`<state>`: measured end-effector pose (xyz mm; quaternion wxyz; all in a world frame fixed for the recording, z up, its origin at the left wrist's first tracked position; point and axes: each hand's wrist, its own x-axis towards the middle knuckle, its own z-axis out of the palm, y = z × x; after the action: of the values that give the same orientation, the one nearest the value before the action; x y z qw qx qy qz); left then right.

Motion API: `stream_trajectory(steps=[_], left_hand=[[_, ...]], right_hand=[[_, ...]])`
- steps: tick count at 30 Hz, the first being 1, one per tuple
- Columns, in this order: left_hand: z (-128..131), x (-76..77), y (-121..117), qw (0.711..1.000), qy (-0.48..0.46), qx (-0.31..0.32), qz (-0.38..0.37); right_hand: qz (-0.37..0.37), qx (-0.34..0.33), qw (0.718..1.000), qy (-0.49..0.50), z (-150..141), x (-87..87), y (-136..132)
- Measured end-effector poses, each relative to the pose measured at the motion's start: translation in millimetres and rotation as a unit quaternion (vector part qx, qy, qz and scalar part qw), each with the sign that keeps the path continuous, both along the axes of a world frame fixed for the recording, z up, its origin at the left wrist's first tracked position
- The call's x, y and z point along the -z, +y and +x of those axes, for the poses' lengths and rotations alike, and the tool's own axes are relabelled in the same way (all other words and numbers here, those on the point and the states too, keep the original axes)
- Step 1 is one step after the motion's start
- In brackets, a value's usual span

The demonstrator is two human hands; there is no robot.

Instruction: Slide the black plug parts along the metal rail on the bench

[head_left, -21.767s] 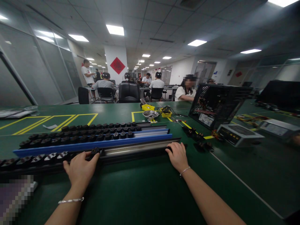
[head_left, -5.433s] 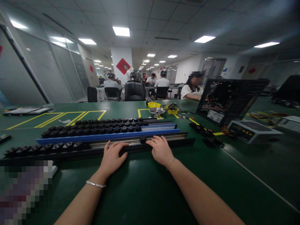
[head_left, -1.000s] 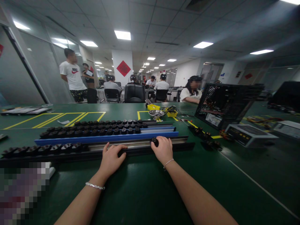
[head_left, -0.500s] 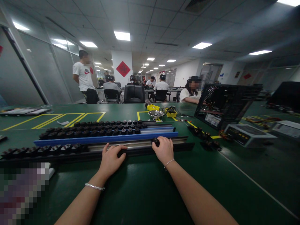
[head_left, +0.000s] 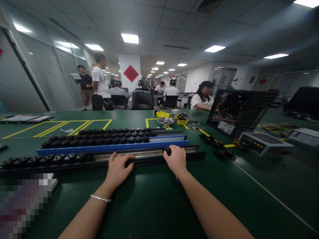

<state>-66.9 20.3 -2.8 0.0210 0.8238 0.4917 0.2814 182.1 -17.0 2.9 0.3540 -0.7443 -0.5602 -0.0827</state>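
A long dark rail [head_left: 149,155] with a bare metal channel lies across the green table in front of me. Black socket modules [head_left: 47,159] fill its left part. My left hand [head_left: 120,167] rests over the rail near its middle, fingers spread and thumb apart, grasping nothing I can see. Farther right, my right hand [head_left: 176,158] pinches a small black socket module [head_left: 167,151] at the rail's channel. Whether that piece is seated in the channel, I cannot tell. Behind lies a blue rail [head_left: 169,143], with more rows of black modules beyond its left part.
Loose black modules [head_left: 224,153] lie right of the rails, near a power supply [head_left: 264,143] and an open computer case [head_left: 239,111]. A metal bowl [head_left: 166,121] and yellow trays [head_left: 162,114] stand farther back. Several people sit or stand beyond the table.
My right hand has shifted slightly right with the module. My left hand stays put. The standing person in white has moved right, and another person in dark clothes now shows behind.
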Motion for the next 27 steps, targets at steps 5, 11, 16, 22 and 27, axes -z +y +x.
stream_trajectory(steps=[5, 11, 16, 22, 27], left_hand=[[-0.2, -0.4, -0.2, 1.000, -0.003, 0.000, -0.002], [0.8, -2.1, -1.8, 1.000, -0.001, 0.000, 0.000], [0.9, -3.1, -2.4, 1.000, -0.003, 0.001, 0.003], [1.0, -3.2, -2.1, 1.000, -0.001, -0.002, -0.003], [0.6, -2.9, -2.1, 1.000, 0.000, 0.002, -0.001]], right_hand=[[0.001, 0.000, 1.000, -0.001, 0.4, -0.2, -0.6], [0.007, 0.014, 1.000, -0.012, 3.0, 2.0, 0.5], [0.009, 0.022, 1.000, -0.011, 5.6, 2.0, -0.1], [0.008, 0.023, 1.000, -0.010, 4.7, 0.9, -1.0], [0.006, 0.025, 1.000, -0.004, 4.6, 0.3, -1.7]])
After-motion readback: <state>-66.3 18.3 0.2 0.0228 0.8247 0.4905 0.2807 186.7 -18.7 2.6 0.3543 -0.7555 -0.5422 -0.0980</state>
